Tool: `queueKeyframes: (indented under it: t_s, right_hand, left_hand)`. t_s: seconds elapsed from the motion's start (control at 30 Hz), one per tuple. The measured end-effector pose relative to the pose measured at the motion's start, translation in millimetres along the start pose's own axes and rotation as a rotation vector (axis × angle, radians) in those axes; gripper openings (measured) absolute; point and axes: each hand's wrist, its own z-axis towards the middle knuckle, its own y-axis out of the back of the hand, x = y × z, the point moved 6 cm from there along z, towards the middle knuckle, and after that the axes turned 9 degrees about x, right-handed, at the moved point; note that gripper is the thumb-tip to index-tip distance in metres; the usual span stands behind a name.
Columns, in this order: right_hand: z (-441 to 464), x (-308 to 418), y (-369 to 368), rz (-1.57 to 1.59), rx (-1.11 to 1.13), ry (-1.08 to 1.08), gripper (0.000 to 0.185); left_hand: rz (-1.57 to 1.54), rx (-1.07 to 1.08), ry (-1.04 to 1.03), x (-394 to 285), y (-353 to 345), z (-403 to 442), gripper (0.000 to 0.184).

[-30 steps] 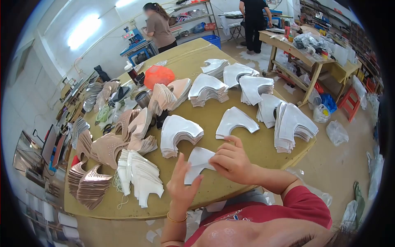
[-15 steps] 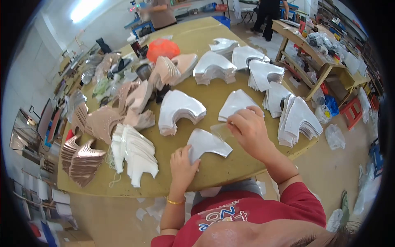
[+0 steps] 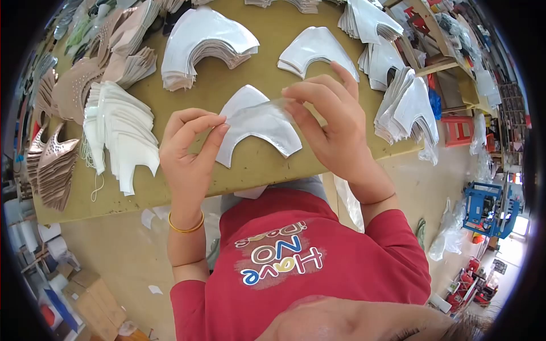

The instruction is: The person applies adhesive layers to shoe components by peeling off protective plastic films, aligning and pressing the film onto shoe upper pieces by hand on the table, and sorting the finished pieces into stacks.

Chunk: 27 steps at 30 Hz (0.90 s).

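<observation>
A curved, silvery-white shoe-upper piece (image 3: pixel 263 126) lies flat on the table in front of me, arch toward my body. Over it, a thin translucent strip of film (image 3: pixel 256 109) stretches between both hands. My left hand (image 3: pixel 190 142) pinches the strip's left end with thumb and forefinger. At the other end, my right hand (image 3: pixel 335 128) grips the film between thumb and fingers, its tip slightly blurred. Beyond the piece are a stack of similar silvery uppers (image 3: pixel 199 37) and a smaller stack (image 3: pixel 314 45), behind my right fingers.
Cream uppers (image 3: pixel 122 128) with loose thread and bronze uppers (image 3: pixel 54 162) are stacked at the left. More silvery stacks (image 3: pixel 412 105) stand by the table's right edge. A red stool (image 3: pixel 458 131) and plastic bags (image 3: pixel 449 236) are on the floor to the right.
My left hand has left the upper's edge and now pinches the film, which my right hand alone held before. The upper lies turned with its arch toward me. The view has tilted down.
</observation>
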Motion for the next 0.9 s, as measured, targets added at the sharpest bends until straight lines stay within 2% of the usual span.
queueKeyframes:
  t_s: [0.13, 0.23, 0.33, 0.43, 0.53, 0.63, 0.73, 0.83, 0.9]
  right_hand:
    - [-2.7, 10.5, 1.6, -0.118, 0.037, 0.01, 0.023]
    - [-5.8, 9.9, 6.2, -0.159, -0.011, 0.04, 0.023]
    - [-3.1, 1.0, 13.3, -0.171, -0.03, 0.021, 0.019]
    - [1.8, -3.2, 9.7, -0.2, 0.04, -0.022, 0.016]
    - [3.8, -4.0, 2.5, -0.144, 0.067, -0.015, 0.014]
    - [3.8, -1.5, 0.1, -0.088, 0.024, 0.006, 0.014]
    - [3.6, -8.5, 9.9, -0.097, -0.088, 0.028, 0.015]
    - [0.7, -15.8, 27.3, -0.062, -0.179, -0.028, 0.015]
    - [-5.0, -20.7, 34.8, -0.011, -0.247, -0.104, 0.015]
  left_hand:
    - [0.042, -0.037, -0.133, 1.4, 0.9, -3.7, 0.02]
    - [-0.065, -0.011, -0.001, 17.7, -1.6, -0.8, 0.036]
    - [0.249, 0.105, 0.218, 32.5, -11.8, 0.1, 0.052]
    - [0.658, 0.307, 0.156, 42.0, -27.2, -15.6, 0.062]
    - [0.511, 0.341, 0.165, 37.8, -30.8, -29.6, 0.062]
    - [0.327, 0.205, 0.204, 31.2, -19.9, -25.2, 0.06]
    - [0.449, 0.357, -0.048, 22.4, -37.0, -24.5, 0.058]
    - [0.483, 0.637, -0.354, 2.7, -83.0, -23.5, 0.062]
    - [0.434, 0.756, -0.359, 9.5, -90.8, -26.5, 0.066]
